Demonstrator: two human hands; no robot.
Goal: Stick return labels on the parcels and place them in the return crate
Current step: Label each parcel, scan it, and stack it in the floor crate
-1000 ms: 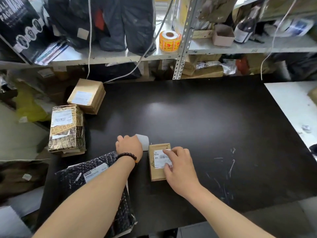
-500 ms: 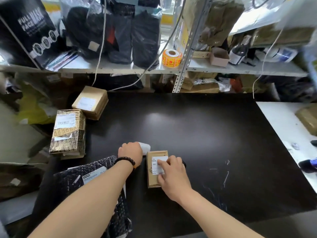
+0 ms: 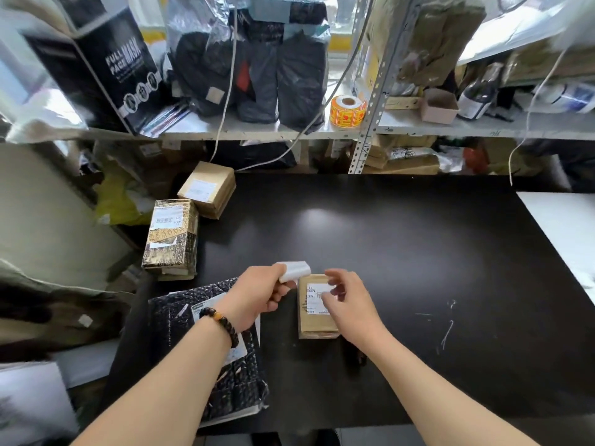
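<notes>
Fingers of right hand loosely curled, empty, lifted off the label they pressed a moment ago. Left hand pinches white backing paper, now raised. Parcel lies on table beneath right hand; label seems stuck, crate next.

Bright daylight comes in at the top of the frame, behind the shelf, and turns the upper left and upper right corners almost white. The black table is dark, with one soft pale glow near its middle. A dark shadow lies under the right hand, next to the brown parcel. The picture bends at the edges, so the shelf post leans. The middle is sharper, but the white paper in the left hand is a bit blurred and the label print is too fuzzy to read
</notes>
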